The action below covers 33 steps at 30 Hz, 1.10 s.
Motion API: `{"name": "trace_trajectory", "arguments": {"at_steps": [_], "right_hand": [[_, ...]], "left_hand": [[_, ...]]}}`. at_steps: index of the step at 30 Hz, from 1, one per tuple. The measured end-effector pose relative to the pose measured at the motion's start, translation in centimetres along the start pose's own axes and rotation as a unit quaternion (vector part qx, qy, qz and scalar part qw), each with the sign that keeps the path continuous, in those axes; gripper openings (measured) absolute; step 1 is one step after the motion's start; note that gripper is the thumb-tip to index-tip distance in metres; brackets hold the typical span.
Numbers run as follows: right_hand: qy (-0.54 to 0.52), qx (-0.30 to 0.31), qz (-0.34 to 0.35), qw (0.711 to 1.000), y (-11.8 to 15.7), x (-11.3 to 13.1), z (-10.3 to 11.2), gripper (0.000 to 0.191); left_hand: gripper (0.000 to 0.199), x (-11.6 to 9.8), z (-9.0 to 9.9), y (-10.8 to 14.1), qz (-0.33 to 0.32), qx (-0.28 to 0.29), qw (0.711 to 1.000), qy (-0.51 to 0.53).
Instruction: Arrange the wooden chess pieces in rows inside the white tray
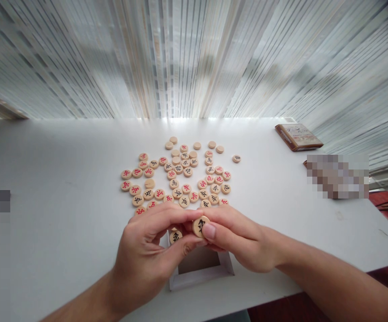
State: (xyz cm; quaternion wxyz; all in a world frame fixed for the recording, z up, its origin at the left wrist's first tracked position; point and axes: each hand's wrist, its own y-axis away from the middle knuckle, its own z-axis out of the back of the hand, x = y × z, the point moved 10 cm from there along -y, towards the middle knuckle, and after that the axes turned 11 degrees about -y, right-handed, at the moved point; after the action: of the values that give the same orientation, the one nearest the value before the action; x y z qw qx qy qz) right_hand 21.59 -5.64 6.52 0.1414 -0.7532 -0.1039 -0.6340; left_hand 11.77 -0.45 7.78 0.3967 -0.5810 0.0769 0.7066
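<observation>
Single head-worn view, looking forward and down from above the near side of the white box (202, 276). The hands (150, 246), overlapping the box in outline, lie close to the lens. Beyond the box, the wide field spans the counter (62, 214) as far as the striped curtain (180, 58).

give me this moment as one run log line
left hand: holds black-marked xiangqi piece | right hand: grips same piece | open box: partly hidden by hands | other xiangqi pieces: spread on white table
</observation>
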Motion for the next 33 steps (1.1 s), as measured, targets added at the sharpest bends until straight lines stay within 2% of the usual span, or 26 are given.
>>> {"name": "trace_trajectory", "arguments": {"at_steps": [3,7,12,20,26,29,33], "right_hand": [[-0.008,-0.016,0.018,1.0,-0.1,0.2,0.4,0.033],[-0.02,-0.071,0.017,0.997,0.1,-0.3,1.8,0.032],[0.013,-0.114,0.04,0.993,0.3,-0.2,2.7,0.034],[-0.114,-0.109,-0.033,0.987,-0.1,-1.9,2.4,0.043],[-0.148,-0.099,-0.045,0.983,-0.2,-2.5,2.3,0.044],[-0.101,-0.111,-0.022,0.988,-0.2,-2.0,2.6,0.043],[0.088,-0.145,0.065,0.983,0.2,0.1,3.2,0.036]], "left_hand": [[0.033,0.4,0.3,-0.1,0.016,-0.012,1.0,0.009],[0.033,1.3,0.4,-0.1,0.048,-0.026,0.997,0.053],[0.03,2.1,-0.4,0.2,0.079,0.001,0.991,0.105],[0.022,2.7,-1.2,-0.7,0.16,0.027,0.963,0.216],[0.024,3.1,-1.8,-1.0,0.181,0.053,0.955,0.228],[0.026,3.1,-1.7,-0.8,0.174,0.044,0.955,0.235],[0.026,3.2,-1.1,-0.5,0.168,0.013,0.961,0.217]]}}
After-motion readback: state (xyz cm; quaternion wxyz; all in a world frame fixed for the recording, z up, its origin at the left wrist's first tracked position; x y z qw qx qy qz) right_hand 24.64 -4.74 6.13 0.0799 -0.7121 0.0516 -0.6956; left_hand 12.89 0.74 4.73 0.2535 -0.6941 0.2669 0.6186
